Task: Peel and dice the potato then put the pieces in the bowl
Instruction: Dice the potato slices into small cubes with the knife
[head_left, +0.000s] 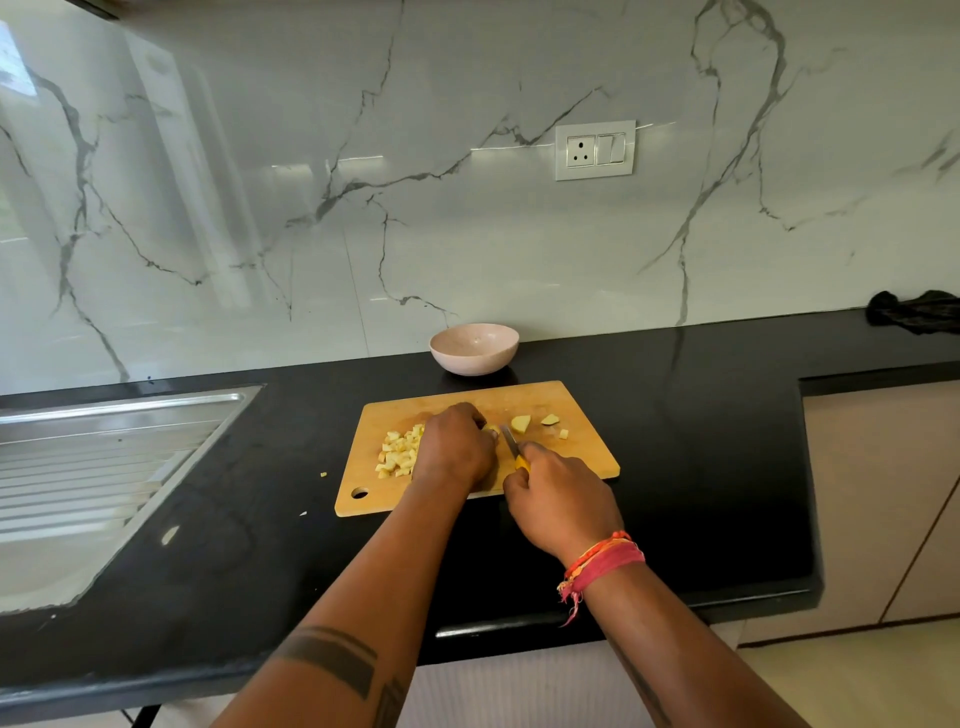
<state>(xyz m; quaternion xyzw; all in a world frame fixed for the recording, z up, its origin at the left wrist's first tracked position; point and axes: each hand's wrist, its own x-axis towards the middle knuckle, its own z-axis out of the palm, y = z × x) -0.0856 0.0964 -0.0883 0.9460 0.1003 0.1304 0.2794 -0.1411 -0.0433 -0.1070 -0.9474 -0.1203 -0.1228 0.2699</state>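
On the black counter lies a wooden cutting board. A heap of diced potato sits on its left part. My left hand curls over a potato piece at the board's middle, which is mostly hidden. My right hand grips a yellow-handled knife whose blade points at that piece. Two larger potato chunks and a small cube lie on the board's right part. A pink bowl stands behind the board by the wall; nothing shows inside it.
A steel sink drainboard fills the left side. A dark cloth lies at the far right by the wall. Small potato scraps lie on the counter left of the board. The counter's front edge runs close below my arms.
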